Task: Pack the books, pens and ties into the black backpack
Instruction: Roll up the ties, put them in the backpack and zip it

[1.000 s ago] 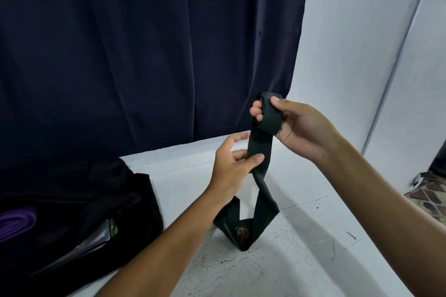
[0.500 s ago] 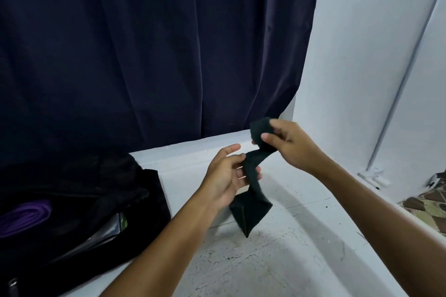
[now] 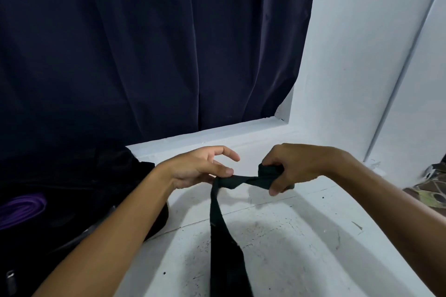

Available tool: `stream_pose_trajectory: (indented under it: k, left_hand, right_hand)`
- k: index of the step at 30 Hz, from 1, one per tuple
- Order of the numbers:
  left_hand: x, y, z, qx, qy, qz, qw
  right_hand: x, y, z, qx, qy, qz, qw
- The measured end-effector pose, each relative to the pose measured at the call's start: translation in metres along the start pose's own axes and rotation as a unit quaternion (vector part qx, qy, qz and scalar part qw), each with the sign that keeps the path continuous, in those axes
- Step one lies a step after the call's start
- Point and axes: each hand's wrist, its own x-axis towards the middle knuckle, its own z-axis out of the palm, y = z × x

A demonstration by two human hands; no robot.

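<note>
One black backpack (image 3: 72, 200), open at far left on the white desk (image 3: 301, 248). One dark tie (image 3: 224, 224): rolled end gripped in right hand (image 3: 289, 169), strip running leftward to left hand (image 3: 200, 169), pinched there under the thumb, the remainder hanging straight down. Left hand nearer backpack.

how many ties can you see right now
1: a dark tie, bunched in the right hand, passing under the left hand's thumb and hanging down. The open backpack may hide others.
</note>
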Motion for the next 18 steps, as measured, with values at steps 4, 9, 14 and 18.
stream_pose_trajectory:
  k: [4,9,14,18]
  left_hand:
    - [0.0,-0.003,-0.003,-0.034,0.027,-0.037,0.998]
    - [0.008,-0.004,-0.012,-0.008,0.116,-0.058,0.991]
    - [0.014,-0.002,0.004,-0.036,0.256,0.135,0.956]
    - [0.014,-0.007,0.035,-0.048,0.167,0.215,0.961]
  right_hand:
    - [-0.006,-0.002,-0.002,0.121,-0.073,0.004,0.99]
    - [-0.014,-0.004,-0.009,0.283,-0.124,-0.01,0.951]
    - [-0.013,-0.004,-0.01,0.415,0.009,0.036,0.909]
    - [-0.009,-0.006,-0.008,0.461,0.054,0.037,0.885]
